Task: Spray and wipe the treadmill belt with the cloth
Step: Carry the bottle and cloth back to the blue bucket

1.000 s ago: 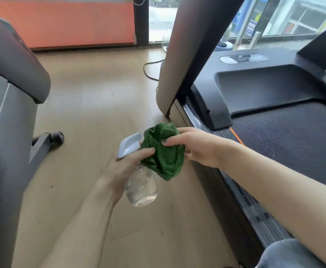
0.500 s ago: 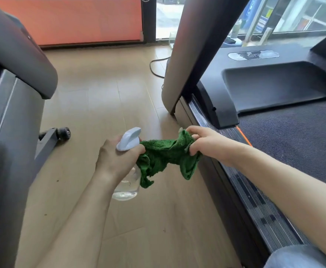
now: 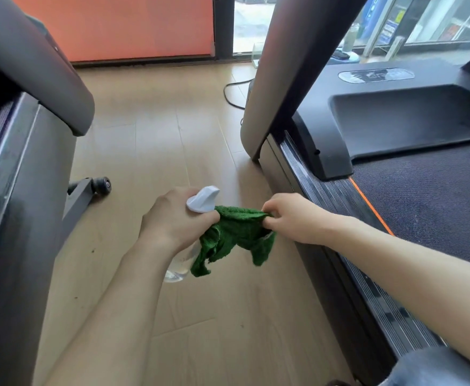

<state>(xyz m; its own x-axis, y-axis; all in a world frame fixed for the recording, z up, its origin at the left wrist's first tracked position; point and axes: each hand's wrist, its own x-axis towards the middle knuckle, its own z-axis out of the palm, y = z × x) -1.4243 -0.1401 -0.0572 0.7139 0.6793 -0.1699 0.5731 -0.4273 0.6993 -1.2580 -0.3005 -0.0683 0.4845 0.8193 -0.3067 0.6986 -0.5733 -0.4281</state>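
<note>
Left hand (image 3: 172, 218) wrapped round the spray bottle (image 3: 202, 200) plus a cloth (image 3: 235, 234) corner, right hand (image 3: 289, 218) pinching the other edge, probably to free it for wiping, treadmill belt (image 3: 428, 207) off right, untouched.

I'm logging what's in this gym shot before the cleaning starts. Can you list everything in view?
cloth: one, green, held between both hands above the floor
spray bottle: one, clear with white head, in the left hand
treadmill belt: one, dark grey, right side
side rail: one, ribbed grey with orange edge strip, beside the belt
motor cover: one, black, at the belt's far end
second machine: one, grey, left side
cable: one, black, on the floor
floor: pale wood
wall panel: one, orange, far end
left hand: grips bottle and cloth
right hand: pinches the cloth
</note>
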